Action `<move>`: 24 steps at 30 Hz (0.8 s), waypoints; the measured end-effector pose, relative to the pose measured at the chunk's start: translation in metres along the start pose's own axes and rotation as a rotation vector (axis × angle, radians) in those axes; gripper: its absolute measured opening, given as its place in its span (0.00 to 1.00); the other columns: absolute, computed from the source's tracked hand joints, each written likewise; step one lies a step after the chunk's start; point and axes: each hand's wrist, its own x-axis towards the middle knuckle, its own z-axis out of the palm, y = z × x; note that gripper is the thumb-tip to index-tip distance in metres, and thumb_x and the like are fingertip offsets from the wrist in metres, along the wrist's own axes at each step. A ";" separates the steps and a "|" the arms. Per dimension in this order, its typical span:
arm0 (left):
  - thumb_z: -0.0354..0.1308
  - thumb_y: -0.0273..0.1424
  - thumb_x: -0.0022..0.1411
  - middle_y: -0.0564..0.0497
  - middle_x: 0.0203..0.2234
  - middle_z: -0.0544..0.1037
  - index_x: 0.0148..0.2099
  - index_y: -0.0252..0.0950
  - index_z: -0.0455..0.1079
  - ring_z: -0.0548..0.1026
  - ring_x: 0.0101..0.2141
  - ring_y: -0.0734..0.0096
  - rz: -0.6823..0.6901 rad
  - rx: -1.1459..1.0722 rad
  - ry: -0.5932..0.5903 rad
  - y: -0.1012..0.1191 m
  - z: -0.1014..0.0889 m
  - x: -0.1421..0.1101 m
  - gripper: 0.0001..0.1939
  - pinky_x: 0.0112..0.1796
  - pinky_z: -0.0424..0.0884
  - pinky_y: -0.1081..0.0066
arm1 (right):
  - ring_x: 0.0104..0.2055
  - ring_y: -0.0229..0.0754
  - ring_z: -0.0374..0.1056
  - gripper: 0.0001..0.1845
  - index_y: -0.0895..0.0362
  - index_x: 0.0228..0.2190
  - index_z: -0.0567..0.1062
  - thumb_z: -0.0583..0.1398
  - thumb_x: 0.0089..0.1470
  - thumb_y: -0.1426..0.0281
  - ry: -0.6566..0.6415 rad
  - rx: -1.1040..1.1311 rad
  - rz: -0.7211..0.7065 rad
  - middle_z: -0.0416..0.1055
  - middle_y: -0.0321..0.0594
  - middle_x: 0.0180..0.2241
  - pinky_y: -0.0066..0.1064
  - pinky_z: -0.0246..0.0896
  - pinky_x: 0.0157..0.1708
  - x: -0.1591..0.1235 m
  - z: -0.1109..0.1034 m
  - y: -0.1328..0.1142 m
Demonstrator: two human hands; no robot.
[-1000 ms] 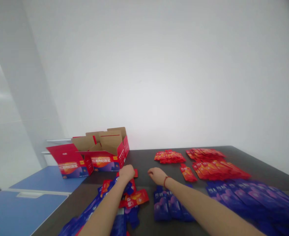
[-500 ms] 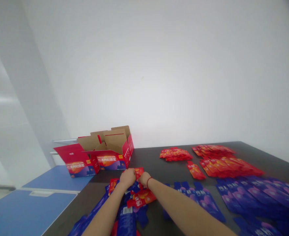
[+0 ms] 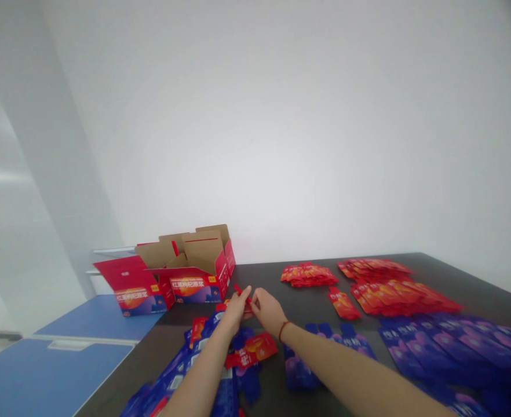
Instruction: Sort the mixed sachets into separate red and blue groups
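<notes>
My left hand (image 3: pixel 235 313) and my right hand (image 3: pixel 268 311) meet above a loose pile of blue sachets (image 3: pixel 181 370). Between them is a red sachet (image 3: pixel 238 289), seen nearly edge-on and mostly hidden by the fingers. Both hands look closed on it, the left from its near side and the right pinching its right end. Just below the hands, another red sachet (image 3: pixel 258 348) lies on top of the pile. More red shows at the pile's left, where a red sachet (image 3: pixel 198 330) pokes out.
Open red-and-blue cartons (image 3: pixel 194 289) stand at the back left. Overlapping red sachets (image 3: pixel 310 274) lie in groups at the back right, with a single red sachet (image 3: pixel 343 304) among them. Rows of blue sachets (image 3: pixel 451 347) fill the near right. Blue cabinets (image 3: pixel 86 359) adjoin the dark table (image 3: pixel 264 278).
My hands have lifted slightly from the pile, and the right has shifted rightward. The red sachet between them has turned from face-up to nearly edge-on.
</notes>
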 end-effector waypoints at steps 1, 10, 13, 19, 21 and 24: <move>0.52 0.44 0.59 0.46 0.33 0.78 0.39 0.34 0.67 0.77 0.32 0.68 -0.006 -0.108 0.014 -0.002 0.008 -0.003 0.17 0.33 0.70 0.72 | 0.42 0.42 0.62 0.05 0.56 0.32 0.70 0.55 0.52 0.75 -0.010 -0.002 -0.067 0.68 0.40 0.38 0.35 0.57 0.45 -0.006 -0.004 -0.002; 0.50 0.28 0.59 0.48 0.38 0.77 0.43 0.37 0.64 0.78 0.33 0.71 -0.017 -0.523 0.096 -0.015 0.058 -0.032 0.09 0.34 0.73 0.72 | 0.56 0.51 0.56 0.39 0.64 0.58 0.57 0.61 0.45 0.71 -0.085 -0.022 -0.078 0.55 0.56 0.58 0.39 0.51 0.54 -0.045 -0.043 0.018; 0.55 0.31 0.57 0.49 0.31 0.78 0.39 0.35 0.66 0.78 0.30 0.69 -0.013 -0.483 0.063 -0.012 0.065 -0.031 0.07 0.31 0.73 0.71 | 0.48 0.47 0.65 0.29 0.61 0.51 0.68 0.61 0.44 0.74 -0.179 0.014 0.071 0.68 0.49 0.49 0.35 0.57 0.49 -0.031 -0.061 0.033; 0.54 0.34 0.57 0.53 0.24 0.75 0.35 0.35 0.64 0.76 0.25 0.70 0.072 -0.182 0.016 -0.013 0.057 -0.022 0.07 0.26 0.70 0.73 | 0.28 0.39 0.70 0.05 0.58 0.32 0.75 0.59 0.51 0.71 -0.211 0.068 0.277 0.74 0.36 0.26 0.27 0.63 0.27 -0.014 -0.081 0.068; 0.53 0.32 0.58 0.53 0.23 0.74 0.34 0.36 0.64 0.75 0.26 0.69 0.111 -0.026 0.003 -0.015 0.053 -0.019 0.05 0.27 0.70 0.72 | 0.26 0.37 0.69 0.06 0.58 0.32 0.74 0.56 0.55 0.72 -0.211 0.077 0.332 0.73 0.35 0.25 0.26 0.63 0.25 -0.013 -0.079 0.078; 0.54 0.29 0.56 0.51 0.28 0.75 0.36 0.36 0.64 0.75 0.33 0.67 0.183 0.219 -0.002 -0.015 0.050 -0.017 0.04 0.35 0.69 0.70 | 0.29 0.36 0.69 0.07 0.60 0.35 0.73 0.56 0.58 0.69 -0.205 0.049 0.377 0.73 0.37 0.30 0.29 0.66 0.29 -0.011 -0.071 0.091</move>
